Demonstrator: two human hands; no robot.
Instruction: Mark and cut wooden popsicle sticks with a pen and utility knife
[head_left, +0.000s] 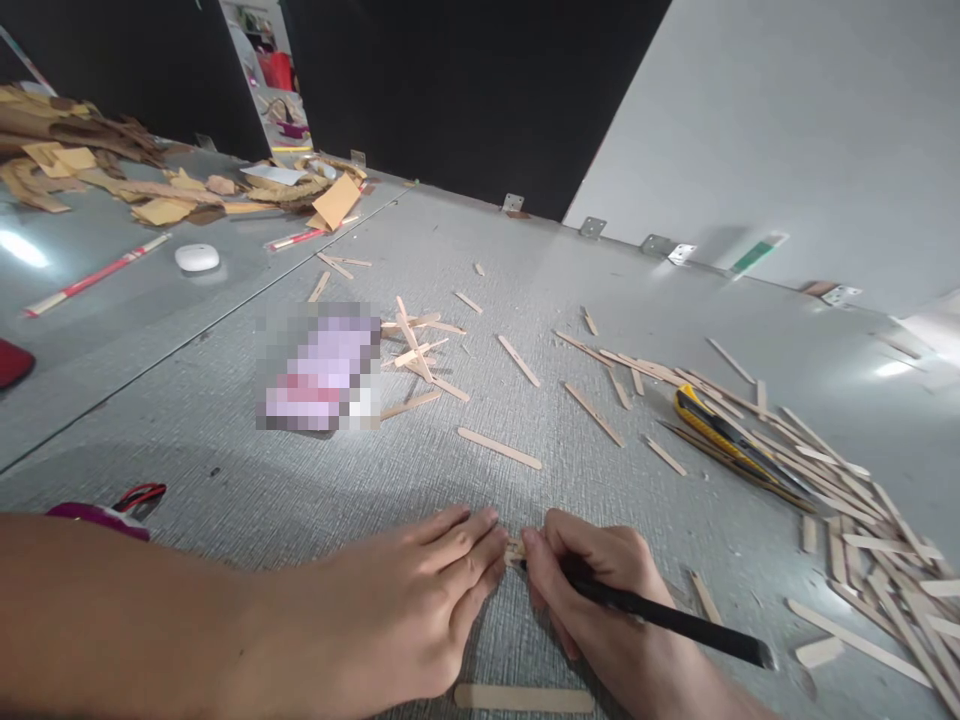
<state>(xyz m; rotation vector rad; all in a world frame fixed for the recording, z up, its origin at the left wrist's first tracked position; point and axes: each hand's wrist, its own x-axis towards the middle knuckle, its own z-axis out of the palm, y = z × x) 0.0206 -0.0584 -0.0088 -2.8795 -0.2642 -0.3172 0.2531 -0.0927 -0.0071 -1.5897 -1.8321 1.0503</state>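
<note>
Across the far left of the grey table, torn brown and yellowish scraps lie in a loose heap. Nearer, a rounded white case sits between two slim red-and-white strips, the longer strip on its left and the shorter strip on its right. A red object juts in at the left edge; near left, red and black wires lie beside a partly hidden purple object. A black panel stands at the far side, a pale panel to its right, with metal brackets along the base
</note>
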